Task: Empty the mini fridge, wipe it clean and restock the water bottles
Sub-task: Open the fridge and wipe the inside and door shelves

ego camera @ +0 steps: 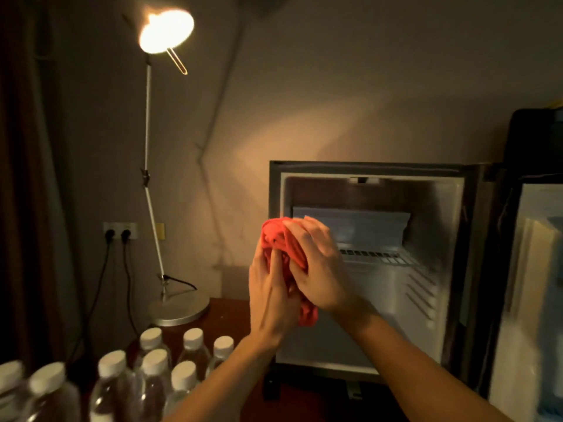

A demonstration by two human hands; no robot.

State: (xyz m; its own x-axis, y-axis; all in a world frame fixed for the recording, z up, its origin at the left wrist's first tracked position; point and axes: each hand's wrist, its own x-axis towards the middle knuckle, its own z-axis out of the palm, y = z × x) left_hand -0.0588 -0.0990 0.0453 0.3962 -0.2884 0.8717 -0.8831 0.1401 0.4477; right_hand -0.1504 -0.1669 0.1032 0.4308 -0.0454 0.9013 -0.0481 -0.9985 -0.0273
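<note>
Item: red cloth (281, 239), soft, light, crushable; best gathered into a wad, as judged. It was held bunched between left hand (269, 295) and right hand (320, 266), both clamped on it, before the open, emptied mini fridge (365, 172). Water bottles (152, 370) were stood at the table's left edge.

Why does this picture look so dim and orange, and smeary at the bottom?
Head view: the desk lamp is the only lit source, blown out to glare; the water bottles at lower left are motion-blurred; the wide lens bends the fridge door at the right edge.
</note>
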